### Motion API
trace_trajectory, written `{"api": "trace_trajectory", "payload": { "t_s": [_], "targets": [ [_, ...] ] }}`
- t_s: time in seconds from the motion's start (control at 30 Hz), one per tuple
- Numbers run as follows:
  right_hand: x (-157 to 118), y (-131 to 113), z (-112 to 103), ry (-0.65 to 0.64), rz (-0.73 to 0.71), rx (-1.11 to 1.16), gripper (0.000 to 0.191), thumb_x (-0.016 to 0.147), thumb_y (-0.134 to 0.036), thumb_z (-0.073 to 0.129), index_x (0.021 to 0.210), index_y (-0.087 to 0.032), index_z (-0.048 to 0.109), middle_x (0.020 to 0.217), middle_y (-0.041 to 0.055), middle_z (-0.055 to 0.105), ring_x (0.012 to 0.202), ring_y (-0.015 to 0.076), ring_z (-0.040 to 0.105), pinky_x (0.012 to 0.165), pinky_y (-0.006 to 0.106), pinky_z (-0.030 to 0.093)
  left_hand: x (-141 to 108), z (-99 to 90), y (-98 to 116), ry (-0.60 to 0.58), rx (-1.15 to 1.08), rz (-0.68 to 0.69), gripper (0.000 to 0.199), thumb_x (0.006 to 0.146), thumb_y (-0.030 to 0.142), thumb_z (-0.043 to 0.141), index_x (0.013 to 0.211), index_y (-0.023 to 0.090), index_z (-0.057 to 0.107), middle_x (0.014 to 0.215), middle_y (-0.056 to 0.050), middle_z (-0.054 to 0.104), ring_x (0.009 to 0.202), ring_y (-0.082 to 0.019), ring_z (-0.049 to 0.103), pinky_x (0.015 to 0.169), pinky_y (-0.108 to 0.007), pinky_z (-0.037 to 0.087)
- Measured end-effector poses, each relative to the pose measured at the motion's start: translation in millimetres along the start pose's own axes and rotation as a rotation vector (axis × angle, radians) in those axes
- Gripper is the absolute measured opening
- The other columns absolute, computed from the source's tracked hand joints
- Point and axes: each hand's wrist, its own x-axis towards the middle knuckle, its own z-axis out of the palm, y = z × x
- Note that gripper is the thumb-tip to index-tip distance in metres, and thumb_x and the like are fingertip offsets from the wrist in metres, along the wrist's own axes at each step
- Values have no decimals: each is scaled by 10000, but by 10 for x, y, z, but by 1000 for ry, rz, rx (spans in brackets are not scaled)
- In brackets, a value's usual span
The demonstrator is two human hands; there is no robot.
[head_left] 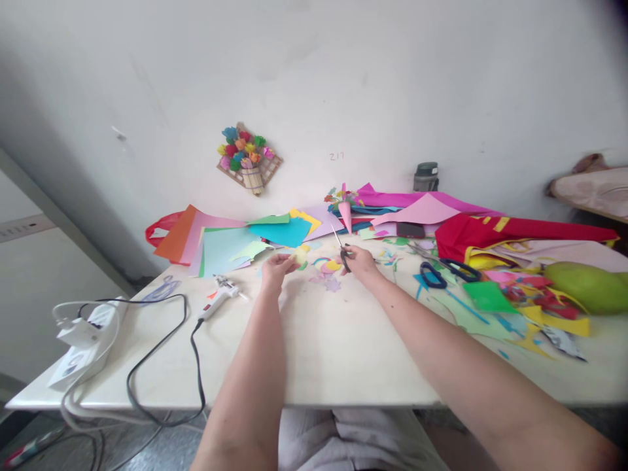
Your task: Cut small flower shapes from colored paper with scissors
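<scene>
The desk [353,369] carries red cloth [458,233] at its far right corner and coloured sheets [223,248] along the far edge, left of the middle. A power strip [81,360] sits by the left edge, a glue gun [216,304] to its right. Short of the far edge's middle, the right hand [362,261] grips black scissors [344,256] by the handles, blades towards that edge. The left hand [279,269], nearer the left edge, pinches yellow paper [300,258] between fingers and thumb. Small cutouts [332,284] lie between the hands.

Pale table [343,360]: paper cutouts [331,284], glue gun [218,301], power strip [105,318].
</scene>
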Motion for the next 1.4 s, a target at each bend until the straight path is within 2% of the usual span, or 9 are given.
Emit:
{"api": "trace_trajectory", "payload": {
  "t_s": [0.1, 0.23, 0.33, 0.57, 0.7, 0.83, 1.03, 1.23, 1.4],
  "targets": [
    [-87, -114, 3, -36, 68, 185, 242, 779, -190, 705, 1000, -149, 615, 756, 27, 732, 411, 98, 614, 275, 151, 274, -18, 49, -14, -70, -30, 97, 397, 463, 394, 885, 639, 144, 632, 660, -44, 700, 693, -194, 688, 738, -329, 533],
    [-162, -189, 28, -108, 111, 295, 157, 848, -235, 652, 953, -145, 579, 678, 30, 713, 391, 94, 599, 274, 147, 265, -67, 164, -26, -163, 72, 204, 312, 518, 379, 856, 666, 156, 694, 870, -91, 752, 873, -243, 689, 814, -358, 525],
    [-178, -208, 64, -137, 145, 288, 196, 816, -268, 698, 907, -154, 566, 606, 10, 686, 357, 87, 563, 268, 149, 254, -109, 254, -36, -221, 149, 232, 246, 536, 322, 840, 663, 162, 704, 933, -113, 754, 934, -262, 687, 870, -384, 522],
    [-201, -277, 90, -81, 137, 265, 281, 706, -18, 668, 918, -167, 559, 488, -89, 563, 347, 73, 520, 284, 139, 239, -182, 348, -24, -337, 256, 284, 156, 577, 246, 788, 678, 176, 693, 984, -115, 751, 954, -257, 691, 944, -397, 505],
    [-214, -321, 77, -65, 123, 226, 297, 702, 14, 607, 938, -157, 558, 505, -97, 557, 339, 61, 495, 290, 140, 264, -181, 324, 15, -310, 178, 267, 284, 626, 325, 765, 849, 157, 712, 1125, -129, 713, 1010, -272, 670, 903, -377, 515],
    [-245, -351, 76, -93, 93, 198, 315, 682, 20, 606, 946, -146, 562, 509, -96, 561, 356, 51, 478, 333, 140, 336, -182, 324, 12, -250, 195, 176, 427, 671, 467, 744, 934, 133, 705, 903, -88, 738, 831, -222, 686, 798, -331, 526],
    [-285, -347, 88, -141, 64, 139, 274, 697, -51, 651, 938, -161, 582, 515, -84, 578, 372, 62, 492, 348, 147, 348, -205, 392, -83, -380, 137, -3, 466, 533, 538, 827, 651, 151, 596, 594, -18, 653, 564, -155, 632, 554, -263, 501],
    [-254, -294, 81, -213, 42, 85, 196, 777, -248, 690, 915, -153, 587, 563, -41, 614, 362, 68, 500, 300, 156, 270, -191, 366, -114, -342, 22, -67, 457, 561, 514, 826, 681, 170, 549, 632, -42, 691, 616, -208, 690, 571, -301, 535],
    [-234, -247, 29, -312, 21, -12, 260, 814, -405, 656, 867, -158, 593, 578, -31, 616, 385, 73, 517, 310, 159, 293, -183, 324, -94, -295, -44, -71, 417, 592, 458, 829, 759, 150, 603, 668, -28, 683, 696, -222, 713, 631, -309, 560]
  ]
}}
